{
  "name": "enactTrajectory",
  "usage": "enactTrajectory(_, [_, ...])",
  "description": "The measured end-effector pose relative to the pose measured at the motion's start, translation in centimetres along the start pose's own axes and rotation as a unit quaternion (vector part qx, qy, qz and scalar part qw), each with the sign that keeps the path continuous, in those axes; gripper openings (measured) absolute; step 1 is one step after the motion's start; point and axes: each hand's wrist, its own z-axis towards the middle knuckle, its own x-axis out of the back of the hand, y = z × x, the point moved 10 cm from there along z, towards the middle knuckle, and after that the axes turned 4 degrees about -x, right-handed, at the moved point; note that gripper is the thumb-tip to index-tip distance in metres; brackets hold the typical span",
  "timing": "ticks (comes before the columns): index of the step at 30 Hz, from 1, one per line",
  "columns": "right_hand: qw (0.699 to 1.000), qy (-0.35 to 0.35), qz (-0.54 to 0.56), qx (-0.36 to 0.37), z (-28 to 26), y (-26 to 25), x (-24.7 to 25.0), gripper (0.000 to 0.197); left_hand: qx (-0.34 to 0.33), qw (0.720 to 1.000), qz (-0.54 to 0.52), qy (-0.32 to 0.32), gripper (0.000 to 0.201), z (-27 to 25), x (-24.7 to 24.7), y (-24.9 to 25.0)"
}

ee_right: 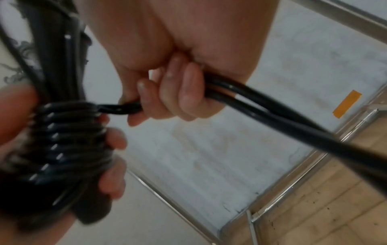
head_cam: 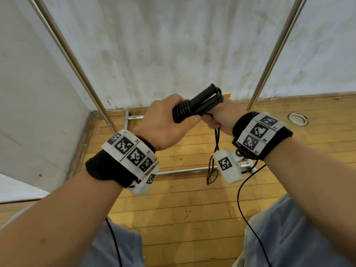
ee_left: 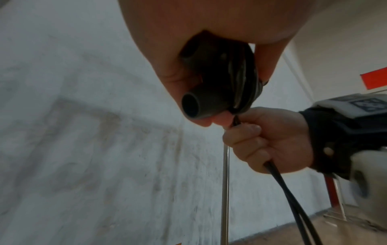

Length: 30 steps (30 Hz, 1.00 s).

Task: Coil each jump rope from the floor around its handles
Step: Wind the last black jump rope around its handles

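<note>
Forearms fill the lower part of the head view, each wearing a black wrist strap with white marker tiles, and grey trouser legs show beneath them. Going from left to right, a pale wall panel [head_cam: 34,105] stands at the left, with a slanted steel pole [head_cam: 77,62] just beside it. Next comes the left hand [head_cam: 163,122], its fingers and thumb wrapped round the two black handles [head_cam: 206,100] held side by side, right over the coiled turns of the black jump rope [ee_right: 69,137]. Those turns lie stacked tightly around the lower end of the handles; the far ends of the handles stick up and away past the knuckles, and the left wrist view shows their open tube ends. Just to the right, touching the bundle, the right hand [head_cam: 223,114] is closed round the doubled free length of rope, which leaves the topmost turn, passes through the curled fingers [ee_right: 180,92] and hangs down as a loop [head_cam: 212,170] above the wooden floor [head_cam: 183,209]. Further right, a second steel pole [head_cam: 277,53] leans against the white backdrop, and a round metal fitting [head_cam: 298,118] sits in the floor near it.
</note>
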Motion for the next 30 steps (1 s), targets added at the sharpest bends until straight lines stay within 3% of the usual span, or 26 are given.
enactTrajectory(3, [1.0, 0.003, 0.02, 0.02, -0.4, -0.1, -1.1, 0.035, 0.031, 0.997, -0.065, 0.027, 0.034, 0.2, 0.9, -0.6])
enactTrajectory(7, [0.985, 0.087, -0.119, 0.091, -1.3, -1.5, -1.7, 0.046, 0.039, 0.991, -0.112, 0.064, 0.028, 0.3, 1.9, -1.0])
enactTrajectory(11, [0.962, 0.101, -0.219, 0.132, -2.0, -2.4, -2.5, 0.032, 0.045, 0.986, -0.142, 0.074, 0.022, 0.5, 2.2, -1.2])
enactTrajectory(13, [0.941, 0.092, -0.299, 0.13, -1.8, -2.0, -3.1, 0.022, 0.06, 0.983, -0.152, 0.079, 0.018, 0.5, 2.2, -1.5])
enactTrajectory(16, [0.892, 0.16, -0.398, 0.144, -1.6, -1.9, -2.6, 0.023, 0.063, 0.984, -0.158, 0.061, 0.017, 0.6, 1.4, -1.2])
enactTrajectory(19, [0.87, 0.202, -0.433, 0.121, -1.0, -2.0, -1.6, 0.019, 0.054, 0.983, -0.173, 0.027, 0.013, 0.5, 0.3, -0.3])
enactTrajectory(21, [0.873, 0.176, -0.447, 0.091, -0.4, -1.4, -1.9, 0.015, 0.054, 0.982, -0.182, 0.009, 0.012, 0.4, -0.1, 0.0])
enactTrajectory(25, [0.953, 0.07, -0.279, 0.092, -0.4, -0.2, -3.9, 0.012, 0.047, 0.983, -0.179, 0.0, 0.013, 0.5, 0.1, 0.3])
enactTrajectory(27, [0.961, 0.08, -0.247, 0.096, -0.9, -0.4, -3.5, 0.022, 0.034, 0.986, -0.166, 0.014, 0.013, 0.7, 1.0, 0.2])
enactTrajectory(30, [0.949, 0.105, -0.274, 0.119, -1.5, -1.3, -2.7, 0.031, 0.03, 0.994, -0.102, 0.037, 0.014, 0.9, 2.6, -0.8])
